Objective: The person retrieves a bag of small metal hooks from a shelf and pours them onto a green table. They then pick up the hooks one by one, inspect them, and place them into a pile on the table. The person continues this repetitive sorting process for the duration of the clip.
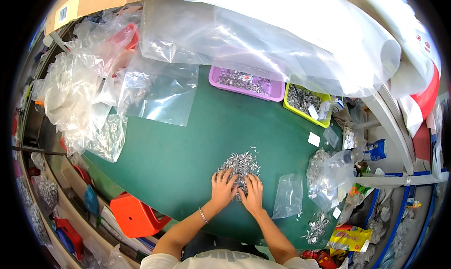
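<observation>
Fingers [254,180] spread and curved, the left hand [222,190] and right hand [252,195] covered the near end of a silvery metal heap [243,164] on a green table [164,151]. Its long axis ran roughly away from them, pieces pointing every way. A clear bag [288,197] lay near the right; beyond, plastic sheeting [183,43] overhung a purple tray [246,93].

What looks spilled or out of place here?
A scatter of silvery pieces lies loose toward the near right of the green table, apart from the main pile; it looks spilled, though perhaps deliberate.
</observation>
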Demonstrator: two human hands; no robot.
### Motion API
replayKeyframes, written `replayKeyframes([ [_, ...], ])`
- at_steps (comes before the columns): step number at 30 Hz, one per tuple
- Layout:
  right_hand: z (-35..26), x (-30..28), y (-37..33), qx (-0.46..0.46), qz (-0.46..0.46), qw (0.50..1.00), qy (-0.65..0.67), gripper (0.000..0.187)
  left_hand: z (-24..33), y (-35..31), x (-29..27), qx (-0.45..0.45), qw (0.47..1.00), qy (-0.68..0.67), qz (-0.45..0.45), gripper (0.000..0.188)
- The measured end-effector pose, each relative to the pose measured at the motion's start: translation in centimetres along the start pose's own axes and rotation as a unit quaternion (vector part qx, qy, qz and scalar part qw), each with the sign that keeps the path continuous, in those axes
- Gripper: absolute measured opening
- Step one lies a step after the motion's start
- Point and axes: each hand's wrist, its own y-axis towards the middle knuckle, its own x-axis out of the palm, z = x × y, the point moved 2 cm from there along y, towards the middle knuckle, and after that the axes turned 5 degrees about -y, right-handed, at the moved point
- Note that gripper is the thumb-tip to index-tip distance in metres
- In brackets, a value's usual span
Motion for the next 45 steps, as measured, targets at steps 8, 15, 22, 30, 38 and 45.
replayKeyframes([
  [8, 1.0, 0.9, -1.0, 0.017, 0.056, 0.998, -0.026, 0.036, -0.2, -0.4, -1.0, -0.042, 0.999, -0.026, 0.014, 0.040],
  [15, 1.2, 0.7, -1.7, 0.097, 0.143, 0.985, 0.016, 0.025, -0.7, -0.8, -1.9, -0.083, 0.993, -0.061, 0.058, 0.038],
  [22, 1.3, 1.1, -2.3, 0.187, 0.201, 0.960, 0.048, 0.029, -0.6, -1.7, -2.2, -0.046, 0.988, -0.129, 0.069, 0.026],
  [30, -2.3, 1.1, -1.9, 0.090, 0.065, 0.992, -0.065, 0.061, -1.5, -2.2, -2.7, -0.073, 0.978, -0.173, 0.090, 0.024],
  [38, -1.1, 1.5, -2.2, 0.060, 0.067, 0.992, -0.086, 0.042, -1.5, -2.2, -2.8, -0.094, 0.965, -0.199, 0.141, 0.024],
  [45, 1.1, 0.8, -2.5, 0.065, 0.124, 0.986, -0.089, 0.027, -1.9, -1.4, -3.9, -0.153, 0.940, -0.254, 0.169, 0.023],
])
